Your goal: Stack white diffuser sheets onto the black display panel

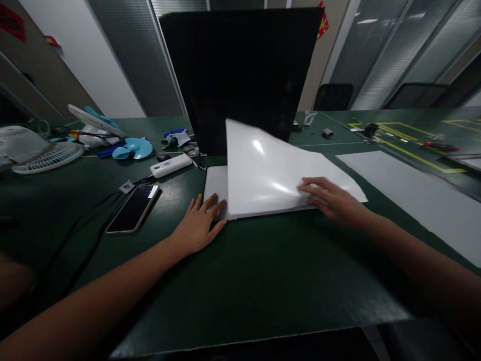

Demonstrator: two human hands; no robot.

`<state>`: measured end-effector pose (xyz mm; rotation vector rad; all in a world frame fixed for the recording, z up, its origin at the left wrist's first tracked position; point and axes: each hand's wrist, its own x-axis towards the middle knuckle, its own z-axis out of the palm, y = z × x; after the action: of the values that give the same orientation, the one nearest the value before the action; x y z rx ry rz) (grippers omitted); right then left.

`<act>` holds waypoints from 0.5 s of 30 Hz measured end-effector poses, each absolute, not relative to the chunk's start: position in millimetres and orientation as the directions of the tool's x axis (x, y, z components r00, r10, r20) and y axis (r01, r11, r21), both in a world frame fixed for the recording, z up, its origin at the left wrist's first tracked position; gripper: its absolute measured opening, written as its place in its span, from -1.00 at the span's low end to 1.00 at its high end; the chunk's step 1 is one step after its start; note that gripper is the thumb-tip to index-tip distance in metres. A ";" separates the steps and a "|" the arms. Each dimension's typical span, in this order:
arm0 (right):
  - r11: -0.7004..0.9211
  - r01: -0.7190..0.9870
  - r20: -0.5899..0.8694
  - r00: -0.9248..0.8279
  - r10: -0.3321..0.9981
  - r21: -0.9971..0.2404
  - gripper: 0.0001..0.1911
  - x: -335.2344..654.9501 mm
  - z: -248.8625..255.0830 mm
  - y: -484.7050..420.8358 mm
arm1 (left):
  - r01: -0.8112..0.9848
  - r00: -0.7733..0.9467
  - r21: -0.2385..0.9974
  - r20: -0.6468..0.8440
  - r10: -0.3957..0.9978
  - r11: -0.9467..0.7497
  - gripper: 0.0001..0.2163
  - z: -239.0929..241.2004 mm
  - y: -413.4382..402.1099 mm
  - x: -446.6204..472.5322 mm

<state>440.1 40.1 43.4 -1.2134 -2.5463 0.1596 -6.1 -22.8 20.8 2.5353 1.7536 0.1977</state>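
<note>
our right hand (330, 200), fingers flat together, pins the white sheet (270, 170) at 3 o'clock; our left hand (197, 228), fingers spread, touches its 8 o'clock corner.

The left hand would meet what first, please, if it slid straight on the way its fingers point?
The left hand would meet the white sheet stack, whose near corner its fingertips seem to touch.

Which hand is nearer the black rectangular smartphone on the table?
Left. The left hand rests just right of the smartphone, touching the white paper stack; the right hand lies farther right on it.
</note>
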 end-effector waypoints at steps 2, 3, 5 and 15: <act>0.678 0.662 0.050 -0.703 0.710 -0.321 -0.44 429.1 37.5 43.5 | 0.930 0.343 0.115 0.079 0.936 -0.350 -0.40 20.5 -22.7 -5.3; 0.681 0.645 0.020 -0.721 0.693 -0.346 -0.43 426.1 34.9 45.6 | 0.932 0.338 0.113 0.074 0.938 -0.345 -0.40 20.6 -22.6 -4.8; 0.683 0.629 0.024 -0.729 0.684 -0.371 -0.42 424.5 31.0 49.2 | 0.937 0.331 0.098 0.059 0.942 -0.335 -0.40 21.5 -22.6 -3.8; 0.665 0.656 0.027 -0.704 0.709 -0.356 -0.26 434.1 24.2 52.2 | 0.948 0.305 0.084 0.018 0.952 -0.306 -0.28 25.1 -23.4 -1.3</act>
<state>434.1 52.2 24.2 -1.1224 -2.7158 0.4842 -1.3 -23.4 25.1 2.4910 1.8161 0.0992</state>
